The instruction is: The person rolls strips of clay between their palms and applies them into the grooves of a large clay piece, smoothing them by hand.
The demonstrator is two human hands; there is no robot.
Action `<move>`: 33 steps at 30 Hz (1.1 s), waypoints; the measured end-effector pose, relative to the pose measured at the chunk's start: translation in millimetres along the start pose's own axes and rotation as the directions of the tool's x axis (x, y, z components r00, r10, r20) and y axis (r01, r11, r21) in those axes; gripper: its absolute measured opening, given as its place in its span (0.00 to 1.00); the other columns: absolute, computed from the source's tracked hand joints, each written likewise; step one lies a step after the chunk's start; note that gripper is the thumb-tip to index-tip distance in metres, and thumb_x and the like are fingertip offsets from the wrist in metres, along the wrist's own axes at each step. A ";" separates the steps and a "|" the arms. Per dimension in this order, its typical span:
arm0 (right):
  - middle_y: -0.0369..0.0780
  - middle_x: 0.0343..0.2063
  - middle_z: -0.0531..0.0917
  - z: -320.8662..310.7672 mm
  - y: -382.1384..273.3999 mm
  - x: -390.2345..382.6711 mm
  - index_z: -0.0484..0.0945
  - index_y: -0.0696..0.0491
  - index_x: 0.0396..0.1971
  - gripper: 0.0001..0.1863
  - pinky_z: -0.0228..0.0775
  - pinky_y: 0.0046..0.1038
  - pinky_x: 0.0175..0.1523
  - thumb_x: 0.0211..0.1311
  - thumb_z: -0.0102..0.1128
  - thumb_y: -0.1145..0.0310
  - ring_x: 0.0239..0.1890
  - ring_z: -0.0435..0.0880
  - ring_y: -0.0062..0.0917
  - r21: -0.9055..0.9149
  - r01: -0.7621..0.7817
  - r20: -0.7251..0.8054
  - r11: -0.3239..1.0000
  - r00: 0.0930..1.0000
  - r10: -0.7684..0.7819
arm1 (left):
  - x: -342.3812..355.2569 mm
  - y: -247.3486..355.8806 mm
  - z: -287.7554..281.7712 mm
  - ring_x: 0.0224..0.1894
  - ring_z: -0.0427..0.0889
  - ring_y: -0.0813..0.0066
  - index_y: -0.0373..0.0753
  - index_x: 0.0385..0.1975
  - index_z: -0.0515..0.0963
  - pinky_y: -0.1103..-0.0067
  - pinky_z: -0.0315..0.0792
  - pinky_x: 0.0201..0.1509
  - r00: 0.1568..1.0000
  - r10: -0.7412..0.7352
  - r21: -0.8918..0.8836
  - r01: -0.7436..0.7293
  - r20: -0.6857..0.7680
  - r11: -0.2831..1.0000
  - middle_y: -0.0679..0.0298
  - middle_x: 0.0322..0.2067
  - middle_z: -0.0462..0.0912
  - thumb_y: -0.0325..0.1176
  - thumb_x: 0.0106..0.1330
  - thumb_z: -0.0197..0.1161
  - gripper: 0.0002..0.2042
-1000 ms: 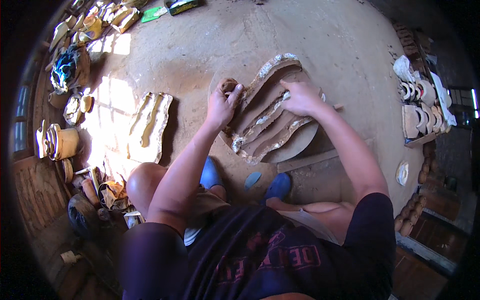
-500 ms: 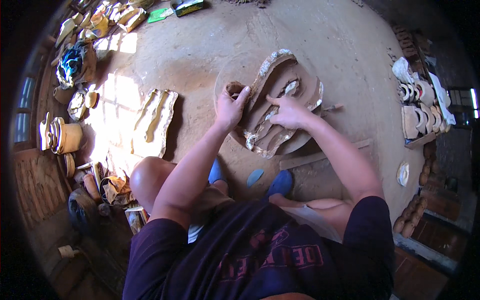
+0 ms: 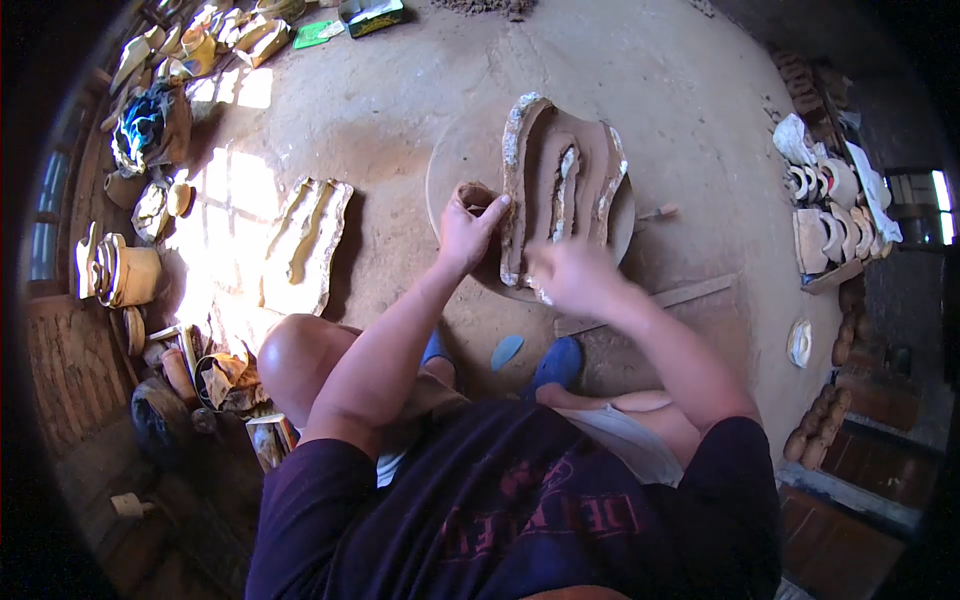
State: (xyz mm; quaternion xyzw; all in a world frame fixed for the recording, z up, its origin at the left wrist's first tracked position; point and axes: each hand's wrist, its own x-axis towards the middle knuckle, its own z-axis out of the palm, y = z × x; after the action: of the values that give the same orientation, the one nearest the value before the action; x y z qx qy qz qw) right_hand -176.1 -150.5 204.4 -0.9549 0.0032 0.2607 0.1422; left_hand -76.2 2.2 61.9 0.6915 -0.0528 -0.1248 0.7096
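In front of me a plaster mold (image 3: 538,170) with whitish, crusted edges lies on a round board (image 3: 465,150). Brown clay lines its long, wavy hollows, and a ridge with a white top runs up its middle. My left hand (image 3: 468,232) is closed round a lump of brown clay (image 3: 478,190), its thumb against the mold's left edge. Over the mold's near end is my right hand (image 3: 578,282), smeared by motion. Whether those fingers hold anything is too blurred to make out.
A second mold half (image 3: 310,245) rests on the floor to my left, partly in sunlight. Right of the round board lies a small tool (image 3: 658,212); a wooden strip (image 3: 645,305) lies nearer. Several mold pieces (image 3: 840,235) stand along the right, and pots and bags (image 3: 150,130) line the left.
The mold has turned and now stands more upright in view. My right hand has moved from its middle down to its near end. The left hand keeps the clay.
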 end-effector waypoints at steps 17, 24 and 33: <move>0.51 0.54 0.86 -38.4 34.4 17.0 0.76 0.41 0.70 0.32 0.79 0.45 0.59 0.63 0.52 0.64 0.55 0.87 0.46 -0.373 0.055 0.253 0.926 0.967 0.044 | -21.7 -10.1 21.6 0.30 0.84 0.79 0.33 0.32 0.82 0.76 0.78 0.36 0.988 -0.152 -0.194 0.147 -0.008 0.970 0.62 0.29 0.89 0.39 0.74 0.70 0.14; 0.46 0.40 0.84 -33.7 20.0 -43.3 0.82 0.52 0.59 0.24 0.79 0.46 0.50 0.66 0.66 0.58 0.43 0.86 0.46 0.039 0.196 -0.440 0.980 0.884 -0.159 | -60.9 72.7 43.9 0.29 0.79 0.83 0.34 0.32 0.84 0.79 0.72 0.32 0.969 -0.095 -0.377 0.178 0.228 0.909 0.66 0.28 0.87 0.43 0.78 0.65 0.17; 0.47 0.42 0.81 -24.8 35.3 -39.9 0.83 0.60 0.49 0.18 0.80 0.40 0.47 0.61 0.72 0.68 0.42 0.84 0.41 -0.210 0.358 -0.523 0.910 0.745 -0.414 | -49.4 102.6 33.7 0.20 0.71 0.84 0.39 0.36 0.84 0.81 0.64 0.23 0.799 -0.198 -0.149 0.336 0.568 0.930 0.68 0.24 0.82 0.60 0.78 0.56 0.27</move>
State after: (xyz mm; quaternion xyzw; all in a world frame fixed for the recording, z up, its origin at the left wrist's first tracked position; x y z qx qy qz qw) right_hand -201.0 -193.8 235.2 -0.9741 -0.1659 -0.0639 0.1396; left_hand -121.5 -16.7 170.0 0.5358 -0.1377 -0.4207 0.7190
